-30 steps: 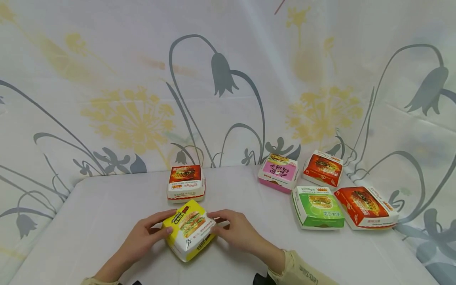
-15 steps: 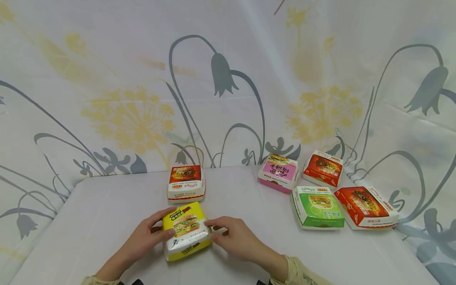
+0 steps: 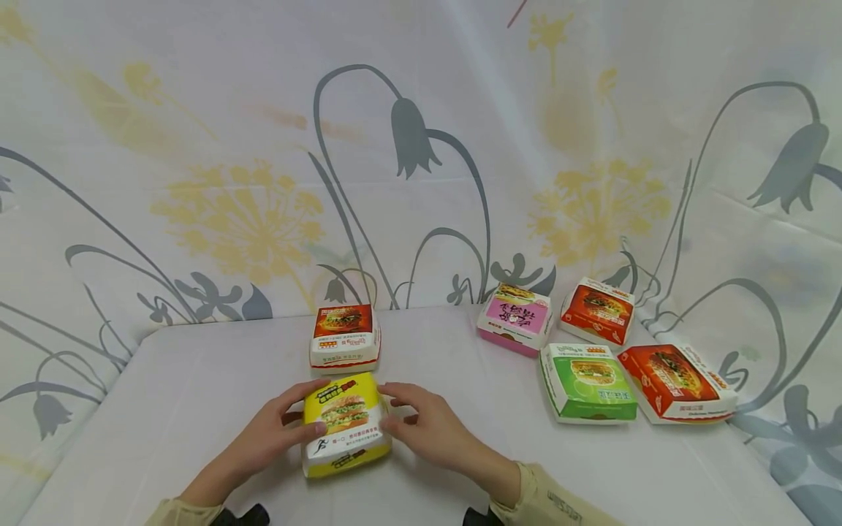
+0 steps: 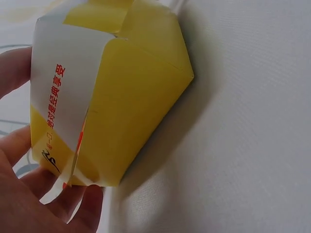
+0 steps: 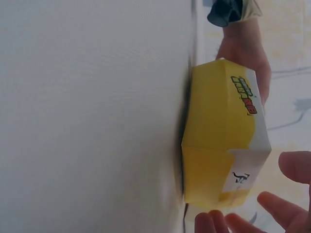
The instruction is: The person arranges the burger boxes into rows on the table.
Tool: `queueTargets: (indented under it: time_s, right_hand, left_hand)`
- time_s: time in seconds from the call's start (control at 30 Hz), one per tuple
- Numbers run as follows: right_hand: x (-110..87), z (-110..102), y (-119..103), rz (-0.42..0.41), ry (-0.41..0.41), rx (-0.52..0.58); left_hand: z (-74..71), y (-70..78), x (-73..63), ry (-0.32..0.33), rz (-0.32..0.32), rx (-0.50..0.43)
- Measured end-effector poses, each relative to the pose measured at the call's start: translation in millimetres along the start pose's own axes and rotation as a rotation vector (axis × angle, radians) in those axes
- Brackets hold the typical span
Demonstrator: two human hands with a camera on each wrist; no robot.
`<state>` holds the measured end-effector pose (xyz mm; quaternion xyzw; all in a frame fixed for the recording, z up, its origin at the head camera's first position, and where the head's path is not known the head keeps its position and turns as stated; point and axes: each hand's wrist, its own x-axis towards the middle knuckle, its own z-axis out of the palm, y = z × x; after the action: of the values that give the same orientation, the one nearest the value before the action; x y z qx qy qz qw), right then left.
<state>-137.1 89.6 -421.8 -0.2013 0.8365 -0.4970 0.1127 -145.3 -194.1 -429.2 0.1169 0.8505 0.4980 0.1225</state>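
Note:
A yellow-and-white burger box sits on the table, its printed burger picture upward. My left hand grips its left side, thumb toward the near edge and fingers bent around the far part. In the left wrist view the left fingers meet the end of the box. At the box's right end is my right hand, fingers loosely bent close to the surface. The right wrist view shows a slim gap between the right thumb and the box. Right behind the yellow box stands a red-and-white burger box.
To the right stand a pink box, a green box, a smaller red box and a larger red box. A white cloth covers the table. The flower-printed curtain hangs behind it.
The yellow box has turned from a diagonal to nearly square with the table, close before the red-and-white box. The right fingers have shifted from its top toward its right edge.

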Motion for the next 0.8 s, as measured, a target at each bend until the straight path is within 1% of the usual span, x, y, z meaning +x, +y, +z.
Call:
queueTargets:
  time_s: [0.23, 0.4, 0.57, 0.73, 0.8]
  right_hand:
    - [7.0, 9.2, -1.3, -0.014, 0.003, 0.017]
    - [10.0, 11.7, -3.1, 0.014, -0.013, 0.013]
    - [8.3, 14.1, -4.2, 0.044, -0.023, -0.025]
    - [2.3, 16.6, -8.8, 0.067, -0.024, -0.042]
    - [0.4, 17.6, -10.5, 0.07, -0.023, -0.049]
  left_hand:
    - [-2.0, -2.6, 2.1, -0.04, 0.077, 0.007]
    - [-2.3, -3.7, 4.5, -0.029, 0.128, 0.044]
    - [-1.3, -3.9, 4.2, 0.022, 0.212, 0.099]
    - [-0.1, -1.4, -0.6, 0.095, 0.272, 0.168]
    - [0.4, -1.2, -2.3, 0.127, 0.304, 0.211]
